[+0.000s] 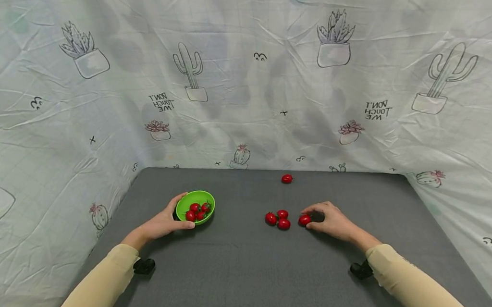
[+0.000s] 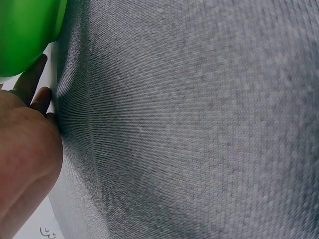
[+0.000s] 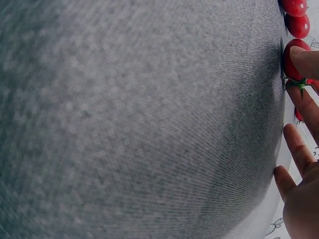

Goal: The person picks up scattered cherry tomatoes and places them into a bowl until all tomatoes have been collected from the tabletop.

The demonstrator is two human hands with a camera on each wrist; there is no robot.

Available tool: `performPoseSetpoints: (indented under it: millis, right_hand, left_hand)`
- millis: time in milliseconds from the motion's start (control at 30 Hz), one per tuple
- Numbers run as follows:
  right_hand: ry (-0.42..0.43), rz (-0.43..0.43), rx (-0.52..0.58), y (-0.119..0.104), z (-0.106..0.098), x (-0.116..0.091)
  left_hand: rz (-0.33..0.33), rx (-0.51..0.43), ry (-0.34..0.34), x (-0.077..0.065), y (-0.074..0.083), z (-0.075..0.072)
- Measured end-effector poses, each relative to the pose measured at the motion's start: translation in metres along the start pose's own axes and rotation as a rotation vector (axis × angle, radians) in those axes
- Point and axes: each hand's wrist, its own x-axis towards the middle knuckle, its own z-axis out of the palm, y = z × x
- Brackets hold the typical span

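At the left of the head view, a green bowl (image 1: 185, 202) with several red cherry tomatoes (image 1: 190, 215) stands on the grey cloth. My left hand (image 1: 163, 223) holds it from the left, thumb along the near rim and fingers round the far side. My right hand (image 1: 331, 222) pinches a single cherry tomato (image 1: 305, 220) between thumb and fingers, low over the cloth. In the right wrist view, the thumb lies on that tomato (image 3: 290, 67), whose green stem shows. Only the bowl's outer side (image 2: 30, 35) is visible in the left wrist view.
Three more tomatoes (image 1: 282, 214) lie in a cluster just left of my right hand. Another tomato (image 1: 287, 178) rests near the far edge of the grey table (image 1: 236, 278). A white curtain (image 1: 235, 75) printed with cacti hangs behind and along both sides.
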Motion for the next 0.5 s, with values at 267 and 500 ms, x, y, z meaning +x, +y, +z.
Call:
performPoseSetpoints:
  millis: [267, 500]
  right_hand:
    - [-0.006, 0.003, 0.0, -0.0002, -0.0019, 0.0004]
    - [-0.015, 0.014, 0.023, -0.0026, -0.008, 0.0031]
  left_hand:
    - [-0.005, -0.008, 0.007, -0.0018, 0.0022, 0.0014]
    - [-0.017, -0.004, 0.01, -0.0032, 0.0039, 0.003]
